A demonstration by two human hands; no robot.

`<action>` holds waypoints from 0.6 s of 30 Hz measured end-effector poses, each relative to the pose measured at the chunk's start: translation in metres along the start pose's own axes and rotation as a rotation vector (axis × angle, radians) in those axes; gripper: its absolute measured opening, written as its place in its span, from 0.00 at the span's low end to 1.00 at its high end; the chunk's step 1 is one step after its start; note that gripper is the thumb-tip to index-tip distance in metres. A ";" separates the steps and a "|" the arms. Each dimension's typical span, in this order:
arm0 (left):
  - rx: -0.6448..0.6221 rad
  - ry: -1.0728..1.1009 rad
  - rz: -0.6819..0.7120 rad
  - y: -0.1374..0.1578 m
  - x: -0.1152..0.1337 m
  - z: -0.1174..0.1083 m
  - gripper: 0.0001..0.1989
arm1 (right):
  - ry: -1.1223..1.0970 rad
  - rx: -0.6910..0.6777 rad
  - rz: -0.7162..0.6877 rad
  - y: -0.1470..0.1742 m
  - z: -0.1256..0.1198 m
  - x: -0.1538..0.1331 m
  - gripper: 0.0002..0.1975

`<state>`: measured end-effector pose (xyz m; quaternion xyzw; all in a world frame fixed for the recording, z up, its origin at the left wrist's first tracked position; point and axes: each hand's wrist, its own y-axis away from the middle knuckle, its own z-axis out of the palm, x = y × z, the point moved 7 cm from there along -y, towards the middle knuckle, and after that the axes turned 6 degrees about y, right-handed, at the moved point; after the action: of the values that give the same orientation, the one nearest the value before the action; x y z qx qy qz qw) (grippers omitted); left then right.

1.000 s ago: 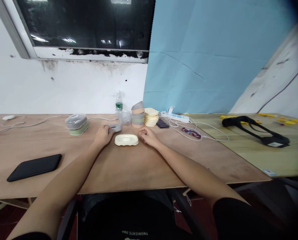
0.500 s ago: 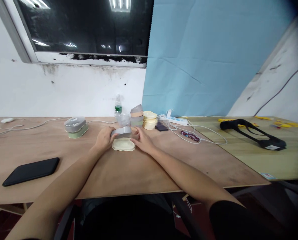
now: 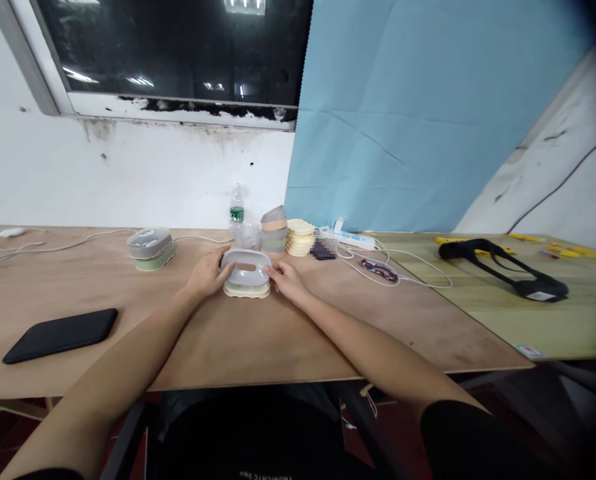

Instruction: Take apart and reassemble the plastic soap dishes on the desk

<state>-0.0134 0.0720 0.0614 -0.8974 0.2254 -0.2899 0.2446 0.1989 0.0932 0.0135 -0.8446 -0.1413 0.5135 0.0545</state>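
Between my hands is a grey oval plastic tray (image 3: 254, 275) with a slot in its middle, its hollow side facing me. It sits over a cream wavy-edged base (image 3: 247, 291) on the table; whether it is seated in the base I cannot tell. My left hand (image 3: 209, 272) grips the tray's left end, thumb on the rim. At the opposite end, my right hand (image 3: 286, 280) pinches the rim. Behind them stand stacked grey and peach trays (image 3: 274, 230) and a pile of cream bases (image 3: 300, 239).
On the left are a grey-and-green lidded box (image 3: 152, 249) and a black phone-like slab (image 3: 61, 335). A bottle (image 3: 237, 207) stands by the wall. To the right lie a white power strip (image 3: 353, 240), cables, a dark red object (image 3: 379, 271) and a black strap-like frame (image 3: 508, 270).
The grey tray has come down and toward me over the cream base, tilting so its hollow side and slot show. Both hands have moved with it.
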 end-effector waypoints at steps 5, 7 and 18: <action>-0.222 -0.070 -0.055 -0.001 -0.014 0.021 0.21 | 0.380 -0.017 -0.059 -0.001 -0.005 0.000 0.30; -0.290 -0.082 -0.034 -0.001 -0.017 0.029 0.19 | 0.534 -0.037 -0.076 -0.004 -0.005 0.000 0.30; -0.344 -0.131 -0.097 -0.003 -0.032 0.042 0.21 | 0.701 0.017 -0.132 -0.019 -0.001 -0.004 0.20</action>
<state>-0.0095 0.1046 0.0201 -0.9528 0.2116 -0.1995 0.0874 0.1941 0.1104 0.0216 -0.9580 -0.1641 0.1891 0.1399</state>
